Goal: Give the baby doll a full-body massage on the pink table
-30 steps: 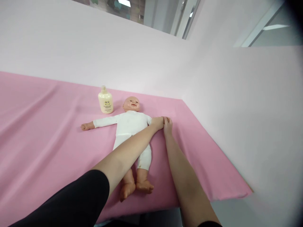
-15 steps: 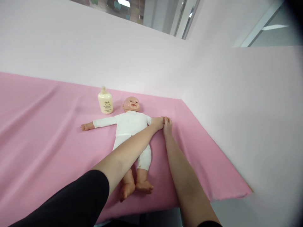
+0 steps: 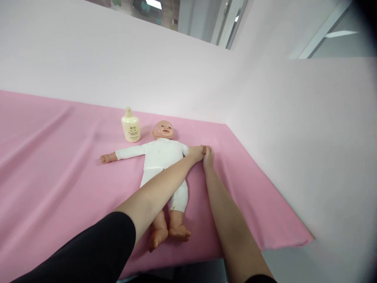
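A baby doll point(image 3: 163, 151) in white clothing lies on its back on the pink sheet point(image 3: 70, 196), its head toward the wall and its feet toward me. My left hand point(image 3: 196, 153) is wrapped round the doll's outstretched arm on the right side, with my forearm crossing over the doll's body. My right hand point(image 3: 208, 156) is closed at the end of that same arm, round the doll's small hand, whose fingers barely show between my two hands. Both my hands touch each other. The doll's other arm point(image 3: 108, 157) stretches out to the left on the sheet.
A pale yellow pump-type bottle point(image 3: 131, 127) stands upright left of the doll's head. White walls point(image 3: 118, 67) rise behind and to the right, with windows above. The table's right edge point(image 3: 273, 182) slants toward me.
Almost nothing differs. My right-hand fingers have shifted very slightly at the doll's hand, while the doll and bottle stay where they were.
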Demonstrator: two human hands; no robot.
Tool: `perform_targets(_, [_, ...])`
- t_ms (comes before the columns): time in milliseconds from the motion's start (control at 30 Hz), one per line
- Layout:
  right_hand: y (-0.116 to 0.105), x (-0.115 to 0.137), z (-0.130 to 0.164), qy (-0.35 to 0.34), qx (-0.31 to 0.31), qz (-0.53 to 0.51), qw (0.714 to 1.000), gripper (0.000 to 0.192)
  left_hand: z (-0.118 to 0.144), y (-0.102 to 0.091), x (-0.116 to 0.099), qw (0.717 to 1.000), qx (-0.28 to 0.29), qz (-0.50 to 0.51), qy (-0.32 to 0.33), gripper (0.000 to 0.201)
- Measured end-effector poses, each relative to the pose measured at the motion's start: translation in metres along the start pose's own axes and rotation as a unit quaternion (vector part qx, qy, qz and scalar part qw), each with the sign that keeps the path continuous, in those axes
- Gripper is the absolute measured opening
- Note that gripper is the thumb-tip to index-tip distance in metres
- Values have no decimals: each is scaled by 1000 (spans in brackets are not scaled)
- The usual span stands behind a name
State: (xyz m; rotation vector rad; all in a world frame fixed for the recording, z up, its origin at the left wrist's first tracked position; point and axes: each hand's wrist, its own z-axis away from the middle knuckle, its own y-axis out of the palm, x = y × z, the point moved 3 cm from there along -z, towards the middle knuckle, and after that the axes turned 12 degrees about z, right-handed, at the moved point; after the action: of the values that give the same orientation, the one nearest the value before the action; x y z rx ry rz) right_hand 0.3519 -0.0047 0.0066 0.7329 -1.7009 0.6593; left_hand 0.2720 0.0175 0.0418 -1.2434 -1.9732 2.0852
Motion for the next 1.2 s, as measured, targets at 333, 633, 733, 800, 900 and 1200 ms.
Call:
perform_targets(333, [0,-2,-1,-3,0,-2,1000,28,0,0,0,1000,-1,3,3,35])
perform_targets(633, [0,0,0,-1,-4,-4,1000,27,2,-1,-1,1000,2,5,-5,33])
perform_targets(733, [0,-1,-1,4,-4,-6,1000,26,1,-1,-1,1000,2,4,-7,34])
perform_targets(800, [0,-1,-1,0,-2,-5,1000,28,1,0,0,1000,1,3,-4,35])
perform_targets(900, [0,-2,-1,0,-1,-7,1000,26,0,1,1,1000,-1,1,1,33])
perform_targets(1200, [0,0,-1,-7,-3,-20,1000,29,0,6,0,999,-27,-21,15,31])
